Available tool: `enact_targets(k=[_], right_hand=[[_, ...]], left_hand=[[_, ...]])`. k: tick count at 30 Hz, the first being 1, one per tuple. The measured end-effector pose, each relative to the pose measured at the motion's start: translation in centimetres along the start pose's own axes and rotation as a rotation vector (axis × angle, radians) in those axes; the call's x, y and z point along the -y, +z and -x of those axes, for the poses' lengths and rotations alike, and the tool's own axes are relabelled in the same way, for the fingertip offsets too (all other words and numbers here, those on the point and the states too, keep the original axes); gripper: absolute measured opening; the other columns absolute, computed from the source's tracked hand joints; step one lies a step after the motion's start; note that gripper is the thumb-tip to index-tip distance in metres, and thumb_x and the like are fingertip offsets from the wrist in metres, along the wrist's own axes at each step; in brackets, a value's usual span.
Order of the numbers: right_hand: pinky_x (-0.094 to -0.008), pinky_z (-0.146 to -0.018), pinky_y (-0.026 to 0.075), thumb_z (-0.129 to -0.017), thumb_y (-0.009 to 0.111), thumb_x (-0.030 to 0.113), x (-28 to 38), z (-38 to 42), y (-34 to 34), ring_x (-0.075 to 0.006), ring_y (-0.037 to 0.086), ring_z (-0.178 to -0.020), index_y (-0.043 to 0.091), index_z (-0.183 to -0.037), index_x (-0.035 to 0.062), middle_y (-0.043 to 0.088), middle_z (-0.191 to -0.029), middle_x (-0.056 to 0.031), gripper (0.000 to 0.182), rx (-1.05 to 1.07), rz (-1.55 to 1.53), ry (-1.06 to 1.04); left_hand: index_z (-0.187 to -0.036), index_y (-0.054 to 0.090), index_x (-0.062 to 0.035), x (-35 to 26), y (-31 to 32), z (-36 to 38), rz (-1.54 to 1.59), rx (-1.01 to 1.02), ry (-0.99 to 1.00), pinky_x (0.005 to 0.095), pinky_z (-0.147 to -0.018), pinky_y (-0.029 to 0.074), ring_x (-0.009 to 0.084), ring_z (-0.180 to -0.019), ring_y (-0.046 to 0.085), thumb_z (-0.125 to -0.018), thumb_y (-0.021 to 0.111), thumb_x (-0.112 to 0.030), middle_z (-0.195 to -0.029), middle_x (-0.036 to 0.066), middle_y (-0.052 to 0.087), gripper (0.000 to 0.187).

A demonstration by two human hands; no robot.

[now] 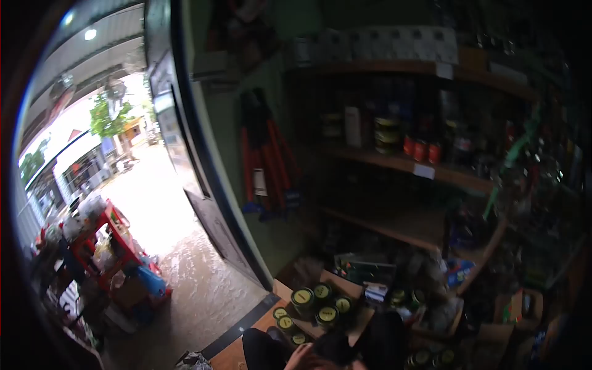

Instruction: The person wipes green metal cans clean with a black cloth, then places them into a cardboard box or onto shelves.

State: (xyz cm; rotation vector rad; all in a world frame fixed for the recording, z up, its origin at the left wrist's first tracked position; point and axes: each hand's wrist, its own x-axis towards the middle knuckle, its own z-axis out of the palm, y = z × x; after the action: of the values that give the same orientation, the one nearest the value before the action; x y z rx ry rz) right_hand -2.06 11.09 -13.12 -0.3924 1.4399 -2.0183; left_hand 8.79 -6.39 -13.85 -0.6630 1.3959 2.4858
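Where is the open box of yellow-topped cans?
In the head view, the open box sits low, slightly right of centre, right of the doorway, with more cans close by its left.

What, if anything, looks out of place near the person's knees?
Three yellow-lidded cans stand outside the open cardboard box, on its left, while similar cans sit inside. I see no spill there, though it is dim.

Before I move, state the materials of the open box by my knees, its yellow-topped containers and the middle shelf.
Open box: matte cardboard, given its tan flaps. Yellow-topped containers: metal or plastic, glossy at rims; unclear which. Middle shelf: probably dull wood, from its brown edge.
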Motion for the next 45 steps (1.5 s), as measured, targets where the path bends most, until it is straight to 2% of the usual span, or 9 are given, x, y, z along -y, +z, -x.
enact_targets(k=[5, 10, 17, 19, 22, 29, 35, 41, 45], right_hand=[[-0.0442, -0.102, 0.051, -0.092, 0.070, 0.026, -6.2, -0.1, -2.1, -0.0325, 0.061, -0.123, 0.057, -0.139, 0.0068, 0.063, -0.136, -0.0107, 0.052, 0.110, 0.494, 0.020], [-0.0438, -0.103, 0.051, -0.089, 0.073, 0.027, -11.5, -0.2, -4.8, -0.0344, 0.061, -0.123, 0.056, -0.139, 0.0052, 0.063, -0.136, -0.0112, 0.058, 0.191, 0.622, -0.040], [-0.0452, -0.106, 0.047, -0.085, 0.070, 0.026, -12.2, 0.6, -4.8, -0.0393, 0.060, -0.122, 0.050, -0.140, 0.0024, 0.061, -0.132, -0.0200, 0.063, 0.049, 0.767, 0.037], [-0.0407, -0.097, 0.050, -0.095, 0.062, 0.022, -8.1, 0.6, -2.8, -0.0301, 0.063, -0.109, 0.063, -0.122, -0.0004, 0.064, -0.121, -0.0205, 0.035, -0.002, 0.690, 0.016], [-0.0321, -0.088, 0.051, -0.099, 0.065, 0.022, -3.6, 0.0, -0.2, -0.0176, 0.066, -0.090, 0.070, -0.108, -0.0013, 0.072, -0.091, -0.0093, 0.026, -0.101, 0.293, 0.018], [-0.0323, -0.088, 0.051, -0.092, 0.068, 0.019, -3.3, 0.0, -0.8, -0.0175, 0.067, -0.093, 0.069, -0.106, -0.0024, 0.072, -0.096, -0.0111, 0.026, -0.169, 0.478, -0.063], [-0.0277, -0.084, 0.051, -0.093, 0.066, 0.011, -2.7, 0.5, 0.2, -0.0093, 0.063, -0.090, 0.069, -0.103, -0.0013, 0.070, -0.094, -0.0034, 0.016, 0.038, 0.366, -0.013], [-0.0254, -0.082, 0.050, -0.093, 0.070, 0.012, 0.3, 1.8, 2.9, -0.0098, 0.065, -0.089, 0.075, -0.104, 0.0053, 0.069, -0.093, -0.0003, 0.014, 0.273, 0.368, 0.057], [-0.0259, -0.086, 0.051, -0.093, 0.070, 0.009, 0.4, 1.9, 3.0, -0.0113, 0.066, -0.095, 0.078, -0.103, 0.0052, 0.069, -0.097, -0.0012, 0.013, 0.399, 0.361, 0.049]], left_hand=[[-0.123, 0.062, -0.0040, 12.0, -5.8, -9.6, -0.633, -0.233, 0.411, 0.0326, -0.062, 0.047, 0.0133, -0.077, 0.056, -0.104, 0.064, -0.038, -0.090, 0.005, 0.062, 0.039], [-0.125, 0.064, 0.0009, 3.6, 0.1, -2.2, -0.488, -0.197, 0.206, 0.0328, -0.089, 0.055, 0.0217, -0.111, 0.066, -0.104, 0.064, -0.032, -0.118, 0.010, 0.070, 0.039], [-0.121, 0.062, 0.0042, 3.8, -1.8, -2.5, -0.437, -0.272, 0.194, 0.0319, -0.085, 0.053, 0.0161, -0.097, 0.064, -0.101, 0.067, -0.022, -0.106, 0.013, 0.070, 0.033], [-0.122, 0.061, 0.0038, 4.0, -2.3, -2.4, -0.354, -0.203, 0.211, 0.0322, -0.084, 0.053, 0.0156, -0.097, 0.064, -0.100, 0.065, -0.017, -0.105, 0.012, 0.069, 0.030], [-0.123, 0.061, 0.0025, 5.7, -3.2, -3.1, -0.427, -0.150, 0.282, 0.0332, -0.081, 0.054, 0.0155, -0.098, 0.064, -0.097, 0.067, -0.014, -0.102, 0.012, 0.068, 0.032], [-0.117, 0.065, 0.0057, 2.0, -0.1, -1.1, -1.046, -0.145, 0.198, 0.0354, -0.088, 0.056, 0.0247, -0.103, 0.069, -0.096, 0.072, -0.024, -0.110, 0.018, 0.069, 0.036], [-0.113, 0.068, 0.0056, 6.3, -2.7, -3.4, -0.998, -0.085, 0.545, 0.0368, -0.084, 0.056, 0.0282, -0.095, 0.072, -0.086, 0.074, -0.012, -0.106, 0.018, 0.073, 0.032], [-0.105, 0.067, 0.0031, 6.7, -2.7, -2.9, -0.869, 0.016, 0.274, 0.0326, -0.081, 0.054, 0.0171, -0.091, 0.066, -0.078, 0.070, -0.003, -0.099, 0.012, 0.071, 0.027], [-0.111, 0.066, 0.0005, 10.2, -4.2, -4.0, -0.311, 0.158, 0.536, 0.0322, -0.083, 0.053, 0.0136, -0.091, 0.063, -0.080, 0.070, -0.010, -0.102, 0.008, 0.070, 0.032]])
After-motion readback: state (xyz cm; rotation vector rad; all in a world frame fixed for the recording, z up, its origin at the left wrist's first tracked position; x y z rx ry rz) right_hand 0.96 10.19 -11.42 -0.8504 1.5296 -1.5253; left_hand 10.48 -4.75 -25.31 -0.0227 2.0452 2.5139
